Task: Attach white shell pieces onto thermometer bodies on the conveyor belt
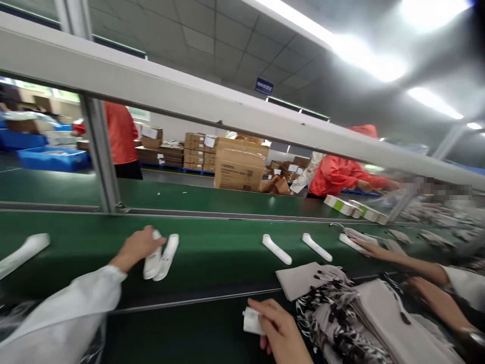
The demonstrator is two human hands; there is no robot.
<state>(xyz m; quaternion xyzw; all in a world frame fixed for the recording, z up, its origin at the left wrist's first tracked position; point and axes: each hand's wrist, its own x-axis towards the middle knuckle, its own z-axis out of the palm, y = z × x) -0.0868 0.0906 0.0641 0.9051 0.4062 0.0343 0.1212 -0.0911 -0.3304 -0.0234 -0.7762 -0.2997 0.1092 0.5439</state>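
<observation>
Right hand (278, 326) pinches a small white piece (252, 322) by its end; a slack pinch could drop it. Left hand (138, 247) covers the upper end of a white device (152, 265) on the green belt (220, 253); firmness: cannot tell. Second device (167, 258) just beside: a sideways nudge could skew it. Corded pouches (382, 303) near right hand: snag risk.

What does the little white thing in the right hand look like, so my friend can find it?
Start at the long green belt across the picture. Just below it, left of the heap of grey pouches, the right hand pinches a small white piece. The part that shows is short and blocky, while the white pieces on the belt are long and slim.
</observation>
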